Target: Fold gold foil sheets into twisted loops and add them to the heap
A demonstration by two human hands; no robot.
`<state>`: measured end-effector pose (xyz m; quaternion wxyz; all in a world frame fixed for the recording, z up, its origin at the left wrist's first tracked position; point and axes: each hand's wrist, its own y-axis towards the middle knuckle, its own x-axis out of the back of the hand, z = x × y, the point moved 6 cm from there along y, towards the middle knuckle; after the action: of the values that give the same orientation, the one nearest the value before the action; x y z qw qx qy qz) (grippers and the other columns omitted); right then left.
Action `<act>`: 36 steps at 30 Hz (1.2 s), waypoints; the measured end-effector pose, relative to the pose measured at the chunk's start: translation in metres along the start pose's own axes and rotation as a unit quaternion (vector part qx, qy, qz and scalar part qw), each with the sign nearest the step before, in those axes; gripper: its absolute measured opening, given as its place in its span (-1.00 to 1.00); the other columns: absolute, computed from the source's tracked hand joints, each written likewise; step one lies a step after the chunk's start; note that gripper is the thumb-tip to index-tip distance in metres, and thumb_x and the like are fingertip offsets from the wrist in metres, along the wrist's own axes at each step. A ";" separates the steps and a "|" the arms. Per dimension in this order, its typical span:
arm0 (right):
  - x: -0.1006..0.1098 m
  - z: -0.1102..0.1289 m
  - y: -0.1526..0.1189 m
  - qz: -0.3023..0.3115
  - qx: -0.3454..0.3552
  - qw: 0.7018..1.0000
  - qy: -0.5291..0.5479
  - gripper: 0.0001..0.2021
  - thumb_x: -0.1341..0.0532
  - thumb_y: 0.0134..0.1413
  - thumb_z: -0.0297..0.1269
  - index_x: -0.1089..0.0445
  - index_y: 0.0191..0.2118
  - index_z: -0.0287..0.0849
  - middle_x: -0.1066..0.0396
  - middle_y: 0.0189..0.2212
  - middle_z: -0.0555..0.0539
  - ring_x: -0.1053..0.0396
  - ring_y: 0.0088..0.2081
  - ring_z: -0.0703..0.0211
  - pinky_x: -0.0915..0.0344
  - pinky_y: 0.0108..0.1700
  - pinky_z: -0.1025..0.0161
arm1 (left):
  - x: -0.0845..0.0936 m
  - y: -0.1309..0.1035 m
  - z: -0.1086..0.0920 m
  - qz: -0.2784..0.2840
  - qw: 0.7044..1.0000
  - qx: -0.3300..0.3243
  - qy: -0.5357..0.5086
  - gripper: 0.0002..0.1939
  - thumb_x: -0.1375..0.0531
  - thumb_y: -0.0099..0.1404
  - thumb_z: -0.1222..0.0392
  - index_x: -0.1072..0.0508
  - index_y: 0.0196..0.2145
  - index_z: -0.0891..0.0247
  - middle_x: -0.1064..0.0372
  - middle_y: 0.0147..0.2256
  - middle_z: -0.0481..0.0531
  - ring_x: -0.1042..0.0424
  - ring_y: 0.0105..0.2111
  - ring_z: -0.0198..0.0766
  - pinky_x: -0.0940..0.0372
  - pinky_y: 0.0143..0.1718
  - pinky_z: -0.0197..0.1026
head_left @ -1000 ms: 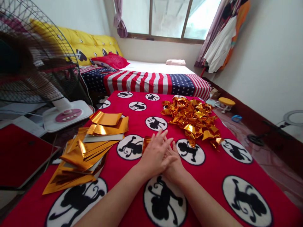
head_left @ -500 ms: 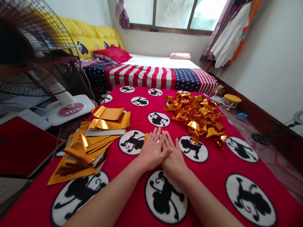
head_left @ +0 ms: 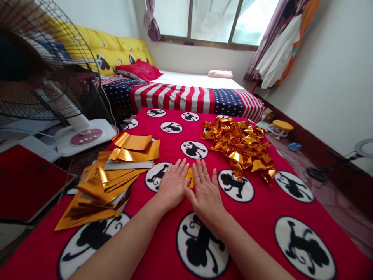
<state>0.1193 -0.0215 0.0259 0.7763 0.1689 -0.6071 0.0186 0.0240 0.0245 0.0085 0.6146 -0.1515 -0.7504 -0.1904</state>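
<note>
Both hands lie flat on a small piece of gold foil paper (head_left: 190, 178), which shows only in the gap between them. My left hand (head_left: 172, 182) has its fingers stretched forward over the paper's left side. My right hand (head_left: 206, 190) presses on the right side, fingers extended, its thumb near the left thumb. To the left is a loose stack of gold foil sheets (head_left: 116, 171) with some pale backs showing. A heap of folded gold foil pieces (head_left: 239, 144) rests to the right.
A red cloth with monkey prints (head_left: 256, 241) covers the work surface. At the left stand a running fan (head_left: 84, 136) and a red board-like object (head_left: 29, 182). Behind is a bed with a striped, starred cover (head_left: 180, 97). A yellow-topped stool (head_left: 282, 125) is on the floor at right.
My hands were overlapped, the left over the right. They have slid apart sideways, and more of the gold paper shows between them. The view has shifted slightly.
</note>
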 end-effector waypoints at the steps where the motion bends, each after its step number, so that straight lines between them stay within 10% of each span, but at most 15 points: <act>1: -0.002 0.012 0.002 0.006 0.030 0.999 0.021 -0.28 0.05 0.27 -0.01 0.30 0.39 -0.28 0.39 0.39 -0.18 0.48 0.39 0.03 0.41 0.35 -0.13 | -0.002 0.000 0.001 0.004 1.000 -0.002 0.002 -0.44 0.06 0.39 0.11 -0.08 0.30 0.29 0.07 0.33 0.17 0.11 0.34 -0.09 0.10 0.30 0.10; 6: -0.016 0.035 0.015 0.043 0.034 0.991 0.118 -0.14 0.06 0.24 0.11 0.39 0.38 -0.43 0.46 0.38 -0.27 0.46 0.39 0.03 0.15 0.34 0.02 | -0.006 0.001 0.004 -0.002 1.000 -0.010 0.007 -0.42 0.03 0.38 0.13 -0.05 0.31 0.30 0.10 0.34 0.18 0.10 0.34 -0.11 0.10 0.30 0.05; 17: -0.011 -0.024 -0.008 0.094 -0.018 0.995 -0.021 -0.31 0.10 0.27 0.09 0.11 0.36 -0.26 0.31 0.39 -0.13 0.33 0.39 0.05 0.28 0.35 -0.09 | 0.001 -0.002 0.002 -0.026 1.000 -0.006 -0.011 -0.44 0.07 0.39 0.08 -0.11 0.29 0.30 0.07 0.33 0.12 0.08 0.33 -0.11 0.09 0.30 0.11; 22: -0.013 -0.020 -0.007 0.080 -0.018 0.996 -0.022 -0.31 0.10 0.28 0.06 0.14 0.37 -0.26 0.32 0.39 -0.13 0.35 0.39 0.03 0.29 0.34 -0.13 | 0.027 -0.003 0.010 -0.100 0.988 0.105 0.045 -0.50 0.03 0.33 0.27 -0.27 0.19 0.41 0.13 0.33 0.28 0.17 0.35 0.02 0.26 0.30 0.25; 25: -0.015 -0.020 -0.007 0.074 -0.015 0.997 -0.023 -0.32 0.08 0.27 0.02 0.15 0.37 -0.28 0.29 0.39 -0.14 0.33 0.39 0.02 0.29 0.34 -0.12 | 0.042 -0.003 -0.013 -0.154 0.987 0.052 0.014 -0.50 0.03 0.36 0.22 -0.24 0.21 0.42 0.23 0.36 0.26 0.31 0.37 -0.02 0.30 0.32 0.17; 30: -0.017 -0.019 -0.009 0.078 0.017 0.996 -0.032 -0.38 -0.01 0.24 -0.13 0.12 0.37 -0.07 0.22 0.38 -0.08 0.26 0.38 -0.03 0.37 0.35 -0.12 | 0.018 -0.004 -0.059 0.006 0.977 -0.181 -0.114 -0.31 0.07 0.38 -0.15 0.07 0.35 0.17 0.24 0.37 0.09 0.23 0.36 -0.15 0.09 0.30 0.03; 36: -0.014 -0.022 -0.008 0.079 -0.011 0.997 -0.025 -0.36 0.07 0.26 -0.08 0.13 0.37 -0.24 0.27 0.39 -0.13 0.32 0.39 0.03 0.31 0.34 -0.10 | 0.001 0.000 -0.005 -0.002 0.997 -0.055 -0.050 -0.25 0.11 0.35 -0.24 -0.01 0.33 0.29 0.14 0.35 0.18 0.18 0.35 -0.07 0.19 0.31 0.12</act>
<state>0.1381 -0.0199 0.0061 0.7586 0.1124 -0.6381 0.0689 0.0284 0.0221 0.0105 0.5663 -0.1934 -0.7690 -0.2249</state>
